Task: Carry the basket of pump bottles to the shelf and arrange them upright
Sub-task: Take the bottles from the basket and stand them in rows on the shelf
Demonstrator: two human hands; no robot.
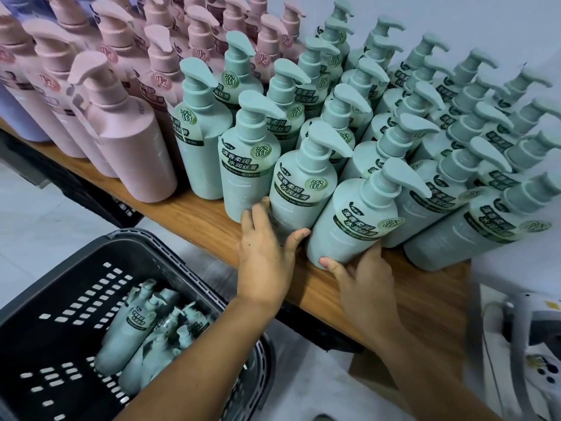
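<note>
At the shelf's near edge, one green pump bottle is gripped by the left hand and a second bottle by the right hand, apparently being aligned. Spare bottles lying in the basket remain to be fetched.

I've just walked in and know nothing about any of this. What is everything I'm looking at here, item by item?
Shelf: one, brown wood, under the standing bottles.
Green pump bottles: many, too crowded to count, pale green, upright on the shelf's right part.
Pink pump bottles: many, pink, upright, left of the green ones.
Lilac bottles: at least one, lilac, the shelf's far left.
Basket: one, dark grey, slotted, lower left below the shelf.
Basket bottles: several, pale green, lying inside the basket.
White device: one, white, lower right, unidentifiable.
Left hand: one, grips front green bottle near its base.
Right hand: one, grips neighbouring green bottle near its base.
</note>
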